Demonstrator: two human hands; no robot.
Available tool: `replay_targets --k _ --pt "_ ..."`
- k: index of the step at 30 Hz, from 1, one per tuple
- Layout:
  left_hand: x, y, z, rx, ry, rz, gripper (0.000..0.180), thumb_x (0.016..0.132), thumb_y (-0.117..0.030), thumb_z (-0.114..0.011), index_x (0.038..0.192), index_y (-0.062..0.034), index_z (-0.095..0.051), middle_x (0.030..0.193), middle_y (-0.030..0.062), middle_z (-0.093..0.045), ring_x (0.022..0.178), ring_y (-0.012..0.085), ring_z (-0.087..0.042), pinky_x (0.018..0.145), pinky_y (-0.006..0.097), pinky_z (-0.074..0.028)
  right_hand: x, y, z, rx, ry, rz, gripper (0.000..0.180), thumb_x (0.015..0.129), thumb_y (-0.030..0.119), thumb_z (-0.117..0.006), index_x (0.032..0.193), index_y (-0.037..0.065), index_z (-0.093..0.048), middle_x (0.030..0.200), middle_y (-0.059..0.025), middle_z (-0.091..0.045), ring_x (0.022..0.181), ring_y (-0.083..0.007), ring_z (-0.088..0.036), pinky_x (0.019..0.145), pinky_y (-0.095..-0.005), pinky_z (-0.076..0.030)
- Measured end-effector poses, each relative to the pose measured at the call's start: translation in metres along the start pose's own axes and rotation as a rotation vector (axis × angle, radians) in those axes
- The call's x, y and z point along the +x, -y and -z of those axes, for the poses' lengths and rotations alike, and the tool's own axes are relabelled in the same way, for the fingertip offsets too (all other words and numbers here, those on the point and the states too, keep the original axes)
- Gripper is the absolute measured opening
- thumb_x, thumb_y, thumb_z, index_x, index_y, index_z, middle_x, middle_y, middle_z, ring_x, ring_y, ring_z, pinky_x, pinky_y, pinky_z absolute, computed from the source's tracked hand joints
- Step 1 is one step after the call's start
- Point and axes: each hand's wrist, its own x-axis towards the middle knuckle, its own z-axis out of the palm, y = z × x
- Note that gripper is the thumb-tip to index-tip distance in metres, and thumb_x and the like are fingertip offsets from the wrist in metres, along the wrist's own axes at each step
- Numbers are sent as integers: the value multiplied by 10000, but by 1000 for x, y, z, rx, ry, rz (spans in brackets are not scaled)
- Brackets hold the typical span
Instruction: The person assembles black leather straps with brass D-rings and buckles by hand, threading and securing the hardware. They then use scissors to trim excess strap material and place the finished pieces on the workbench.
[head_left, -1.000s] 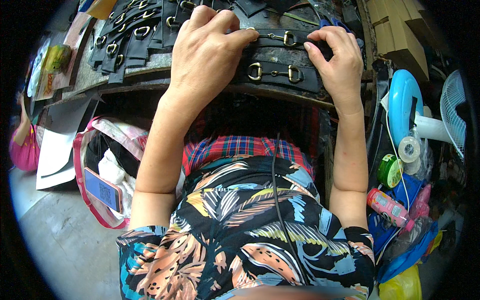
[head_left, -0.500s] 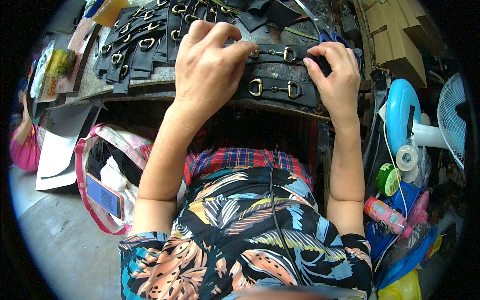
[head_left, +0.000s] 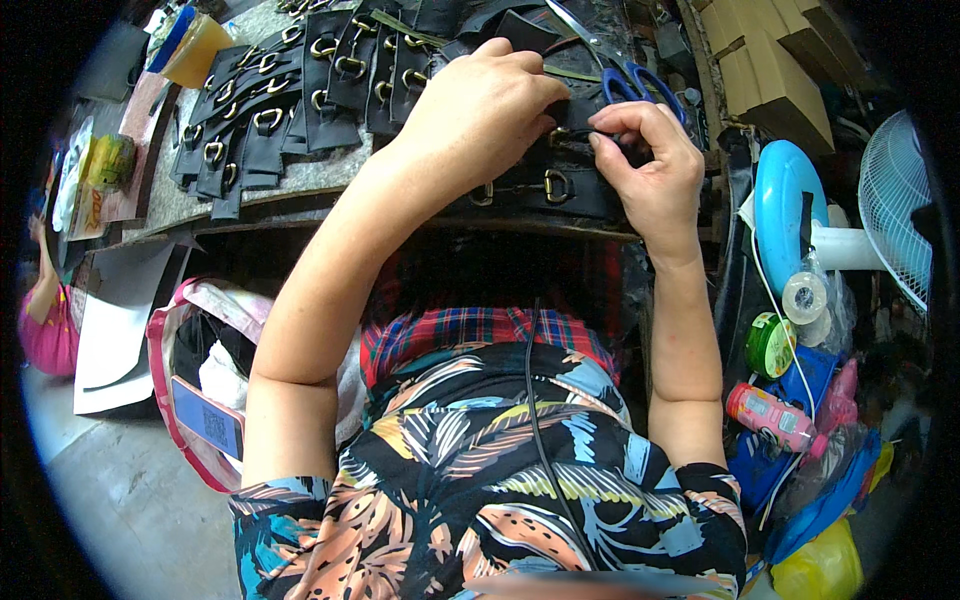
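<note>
My right hand [head_left: 660, 165] pinches the end of a black leather strap [head_left: 582, 152] with brass-coloured hardware, between thumb and fingertips. Over the left part of that strap my left hand [head_left: 485, 105] is closed, fingers bent and thumb close to the forefinger; what its fingertips hold is hidden. A second black strap [head_left: 520, 196] with brass-coloured D-rings lies nearer me along the table's front edge, partly below my left hand. Just beyond my right hand are scissors [head_left: 640, 84] with blue handles and blades pointing away to the left.
Several black straps with metal rings [head_left: 265, 120] lie overlapped on the table's left. Cardboard boxes [head_left: 770, 90] are stacked at the right, above a blue-and-white fan [head_left: 790, 205]. A bag with a phone [head_left: 208, 415] sits low left. Another person's pink clothing [head_left: 52, 335] shows at far left.
My left hand has moved right, closer to my right hand, over the strap. My right thumb and fingers have come together on the strap's end. The view has shifted slightly.
</note>
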Motion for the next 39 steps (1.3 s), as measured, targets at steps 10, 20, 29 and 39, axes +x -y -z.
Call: replay_targets --k 10,20,29,39 --pt "8 1 9 -864 -113 391 225 933 -51 -755 1147 -4 -707 962 -5 -681 914 69 -630 846 239 -515 24 15 -15 879 -109 -334 162 908 -20 -750 1061 30 -733 961 11 -711 857 -45 -635 807 -203 -521" --pt "-2 5 19 -1435 -314 520 295 947 -93 -733 1227 -42 -654 1108 55 -726 994 129 -701 938 312 -575 60 28 -38 549 -116 -36 199 933 -28 -742 1111 57 -770 984 0 -722 882 -74 -648 814 -222 -525" --pt "-19 2 30 -1364 -372 655 223 991 -207 -738 1082 -3 -740 835 23 -713 729 95 -671 648 253 -555 48 34 -46 440 -114 22 179 850 -6 -828 991 54 -736 914 6 -706 800 -78 -615 739 -237 -510" --pt "-30 -7 32 -1406 -398 621 186 995 -156 -717 1078 10 -727 937 88 -758 740 154 -750 698 275 -635 51 33 -43 469 -22 110 144 842 -39 -807 960 26 -754 912 -27 -697 832 -123 -656 761 -251 -527"
